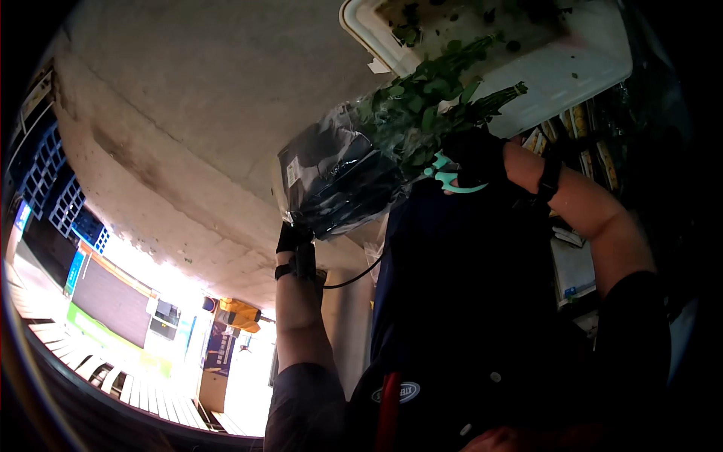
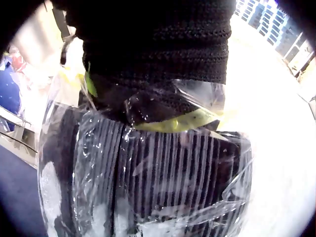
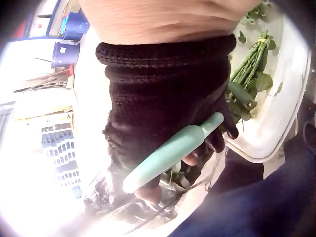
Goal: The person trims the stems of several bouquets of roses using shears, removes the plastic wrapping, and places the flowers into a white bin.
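Note:
A bunch of leafy green stems lies with its leaves toward a dark packet in clear plastic that bears a white label. My left hand, in a black knit glove, is at the packet's lower end. In the left wrist view, clear plastic over black ribbed material hides its fingers, and I cannot tell how they lie. My right hand, in a black glove with bare fingertips, holds teal-handled scissors. It is beside the stems. A tied stem end shows past the glove in the right wrist view.
A white tub with leaf scraps stands beyond the stems. The packet is over a concrete floor. Blue crates are at the far left, and blue buckets show in the right wrist view.

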